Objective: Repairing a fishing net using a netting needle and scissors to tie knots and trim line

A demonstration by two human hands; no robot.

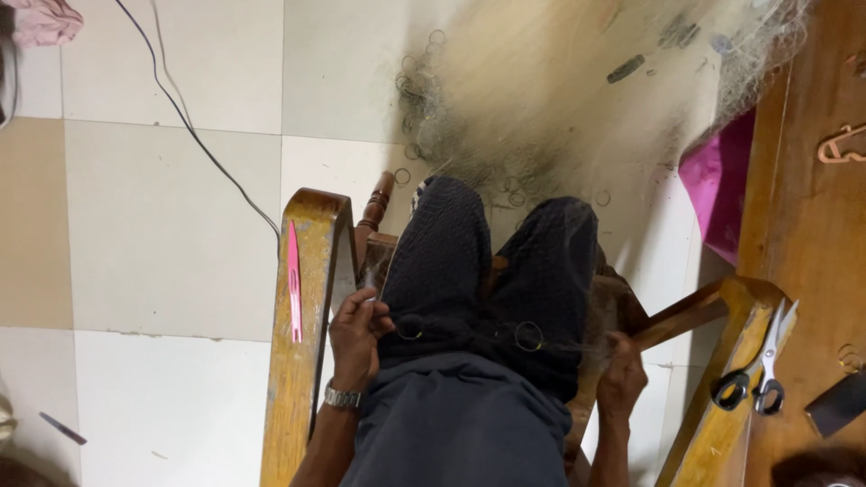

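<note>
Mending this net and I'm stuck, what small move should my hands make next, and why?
Probably reach the left hand to the pink plastic netting needle on the wooden armrest: both hands pinch fine pale fishing net across the lap, and neither holds a tool.

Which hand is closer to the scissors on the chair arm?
Right. The right hand sits just left of the scissors; the left hand is across the lap, by the pink tool.
</note>
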